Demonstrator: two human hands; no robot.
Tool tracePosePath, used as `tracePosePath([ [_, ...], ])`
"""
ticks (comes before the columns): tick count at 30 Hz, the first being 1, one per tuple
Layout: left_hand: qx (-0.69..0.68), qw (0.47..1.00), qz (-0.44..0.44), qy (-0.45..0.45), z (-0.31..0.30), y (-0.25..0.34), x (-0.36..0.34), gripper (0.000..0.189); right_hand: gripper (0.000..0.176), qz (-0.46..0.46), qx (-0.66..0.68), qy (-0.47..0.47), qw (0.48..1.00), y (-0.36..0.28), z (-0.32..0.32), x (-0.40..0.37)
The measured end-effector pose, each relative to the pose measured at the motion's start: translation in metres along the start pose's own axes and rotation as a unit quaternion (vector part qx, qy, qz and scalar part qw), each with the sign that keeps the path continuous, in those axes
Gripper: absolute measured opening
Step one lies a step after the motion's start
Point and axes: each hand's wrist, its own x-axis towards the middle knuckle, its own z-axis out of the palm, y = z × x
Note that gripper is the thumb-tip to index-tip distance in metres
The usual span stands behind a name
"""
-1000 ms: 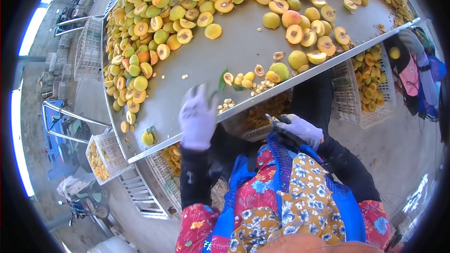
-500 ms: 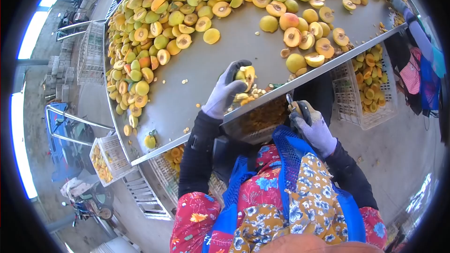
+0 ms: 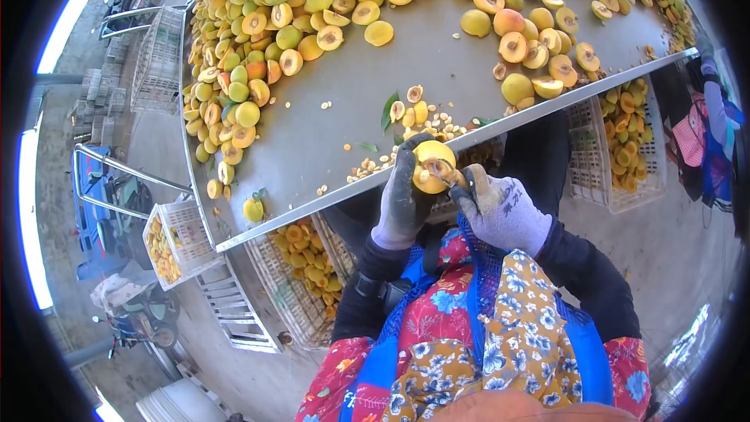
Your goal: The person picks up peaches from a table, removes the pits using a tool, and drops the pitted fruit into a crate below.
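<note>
Two hands now meet at the near edge of the surface (image 3: 336,109). Half a second ago they were apart: the left was up on the surface, closing on a fruit among the pits, and the right was lower right, off the edge, with its tool clear of everything.

Left hand (image 3: 405,195): gloved, fingers curled round the yellow fruit (image 3: 433,164), gripping from its left and underside, cut face turned up toward the camera. The fruit sits just below the rim, off the surface.

Right hand (image 3: 500,207): gloved, fist closed on a small tool (image 3: 455,177). The tool's tip is touching the right side of the fruit; I can't tell how deep it goes.

Outward:
- Loose pits (image 3: 428,121) and a green leaf (image 3: 388,109) lie on the surface just above the hands.
- A heap of halved and whole fruit (image 3: 273,23) runs along the far and left sides, with a bare patch of metal between it and the pits.
- One fruit with a leaf (image 3: 252,209) sits alone at the left near corner.
- A white crate (image 3: 305,258) of halves is under the edge, left of the hands; a second crate (image 3: 617,141) is under the right end.
- A smaller crate (image 3: 168,242) sits further left on the floor.
- Another person's sleeve (image 3: 715,117) shows at the far right.
</note>
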Motion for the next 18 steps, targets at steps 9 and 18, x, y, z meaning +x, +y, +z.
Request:
tracePosePath([
  [9, 0.257, 0.956, 0.141, 0.031, -0.004, -0.015, -0.009, 0.051, 0.022, 0.104, 0.101, -0.044, 0.988, -0.014, 0.01, 0.001],
  [18, -0.063, 0.996, -0.041, 0.043, 0.004, -0.008, -0.003, 0.055, 0.019, -0.075, -0.02, -0.039, 0.996, 0.004, 0.003, 0.003],
])
